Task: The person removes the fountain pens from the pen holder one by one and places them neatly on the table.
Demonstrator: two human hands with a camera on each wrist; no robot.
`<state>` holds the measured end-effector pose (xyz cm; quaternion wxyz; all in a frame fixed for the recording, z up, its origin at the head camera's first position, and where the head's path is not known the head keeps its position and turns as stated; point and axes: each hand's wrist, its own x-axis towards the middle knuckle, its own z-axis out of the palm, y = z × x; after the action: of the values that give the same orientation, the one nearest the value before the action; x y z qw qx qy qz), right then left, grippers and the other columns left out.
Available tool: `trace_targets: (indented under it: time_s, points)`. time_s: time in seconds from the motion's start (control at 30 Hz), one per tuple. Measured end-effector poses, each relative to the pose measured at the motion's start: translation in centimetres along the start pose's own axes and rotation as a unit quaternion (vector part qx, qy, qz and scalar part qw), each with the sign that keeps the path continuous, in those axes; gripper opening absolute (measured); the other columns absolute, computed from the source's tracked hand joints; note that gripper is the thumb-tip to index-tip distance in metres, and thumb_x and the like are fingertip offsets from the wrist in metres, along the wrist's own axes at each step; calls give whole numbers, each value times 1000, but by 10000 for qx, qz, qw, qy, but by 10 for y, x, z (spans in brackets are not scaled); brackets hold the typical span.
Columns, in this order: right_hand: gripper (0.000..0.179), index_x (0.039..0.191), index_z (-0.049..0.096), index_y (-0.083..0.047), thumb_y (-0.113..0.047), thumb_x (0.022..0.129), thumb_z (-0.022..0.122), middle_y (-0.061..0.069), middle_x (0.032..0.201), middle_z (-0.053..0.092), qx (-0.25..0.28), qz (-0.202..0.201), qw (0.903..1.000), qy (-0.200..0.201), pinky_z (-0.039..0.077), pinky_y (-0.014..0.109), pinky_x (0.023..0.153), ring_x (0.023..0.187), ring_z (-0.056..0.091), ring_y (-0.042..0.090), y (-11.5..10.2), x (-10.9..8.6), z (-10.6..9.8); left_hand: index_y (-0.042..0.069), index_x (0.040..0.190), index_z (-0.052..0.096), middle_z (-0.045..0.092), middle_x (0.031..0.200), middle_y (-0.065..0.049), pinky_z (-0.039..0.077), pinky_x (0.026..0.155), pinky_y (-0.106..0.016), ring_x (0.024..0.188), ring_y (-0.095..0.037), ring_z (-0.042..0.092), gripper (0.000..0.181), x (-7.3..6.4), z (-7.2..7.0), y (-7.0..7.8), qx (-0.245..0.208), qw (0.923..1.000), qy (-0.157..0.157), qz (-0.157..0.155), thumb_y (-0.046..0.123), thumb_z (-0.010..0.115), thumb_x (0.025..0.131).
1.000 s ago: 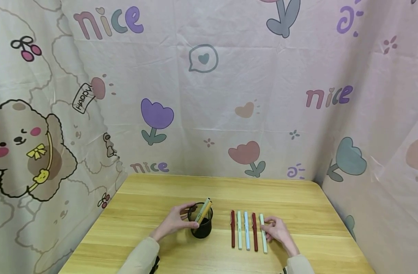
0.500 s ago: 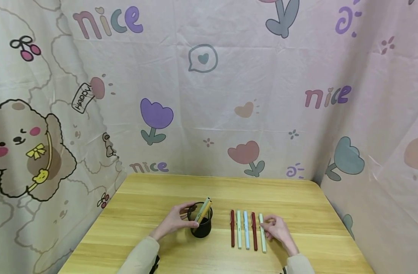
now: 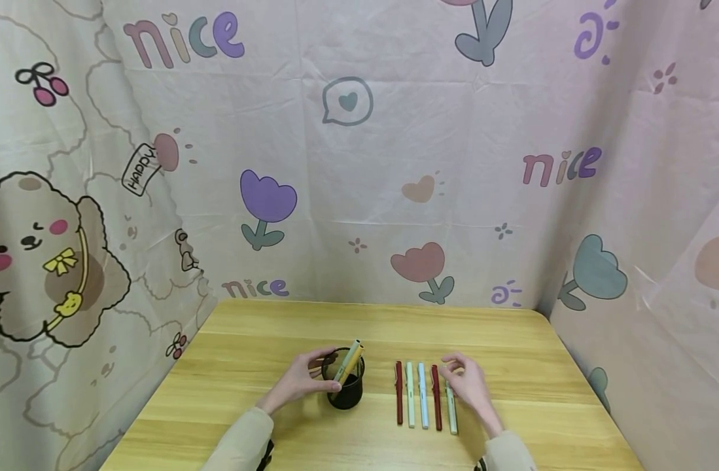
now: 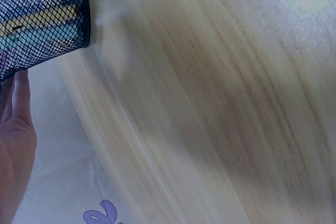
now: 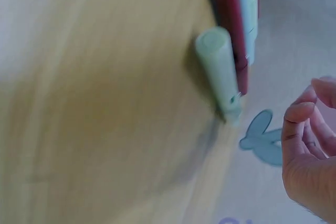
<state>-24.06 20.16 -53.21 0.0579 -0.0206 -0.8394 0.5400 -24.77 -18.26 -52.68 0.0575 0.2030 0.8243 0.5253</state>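
A black mesh pen holder (image 3: 346,392) stands on the wooden table, with a green pen and a yellow pen (image 3: 354,358) leaning up out of it. My left hand (image 3: 303,379) grips its side, thumb in front and fingers behind; the left wrist view shows fingertips against the mesh (image 4: 42,24). Over the far end of the rightmost pale green pen (image 3: 451,412) is my right hand (image 3: 468,383), its fingers loosely bent and nothing visible between them. In the right wrist view that pen (image 5: 218,66) lies on the table, apart from the fingers.
Left of that pen lie a dark red pen (image 3: 436,399), a light blue pen (image 3: 423,396), another pale green pen (image 3: 410,396) and another dark red one (image 3: 399,392), roughly parallel. A printed curtain (image 3: 347,163) hangs behind the table (image 3: 265,327) and along both sides.
My right hand has come off the middle of the rightmost green pen and moved up toward its far end. The left hand and pen holder have stayed in place.
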Motion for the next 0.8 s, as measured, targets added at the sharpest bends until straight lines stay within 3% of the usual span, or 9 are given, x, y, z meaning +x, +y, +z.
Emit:
trace_targets:
  time_s: [0.23, 0.47, 0.8]
  points:
    - [22, 110, 69, 2, -5, 89, 72, 11, 89, 67, 236, -420, 9988, 3, 44, 17, 43, 53, 55, 10, -17, -2, 21, 2, 147, 48, 54, 145, -27, 50, 109, -56, 131, -48, 54, 81, -1, 0, 0, -54, 10000, -2, 42, 25, 86, 80]
    - [23, 110, 70, -1, -12, 90, 73, 10, 92, 67, 450, -668, 9950, -593, 44, 15, 44, 53, 55, 10, -39, -3, 48, 0, 147, 47, 53, 145, -29, 50, 109, -56, 131, -49, 54, 80, -2, -2, 1, -32, 10000, -14, 77, 24, 86, 81]
    - [39, 123, 67, -2, -30, 96, 69, 10, 101, 68, 71, -1435, 9797, -1397, 47, 17, 48, 60, 56, 3, -68, 1, 85, -2, 147, 46, 52, 145, -31, 50, 107, -58, 130, -52, 53, 80, 0, 0, 0, 113, 9998, -55, 181, 24, 85, 82]
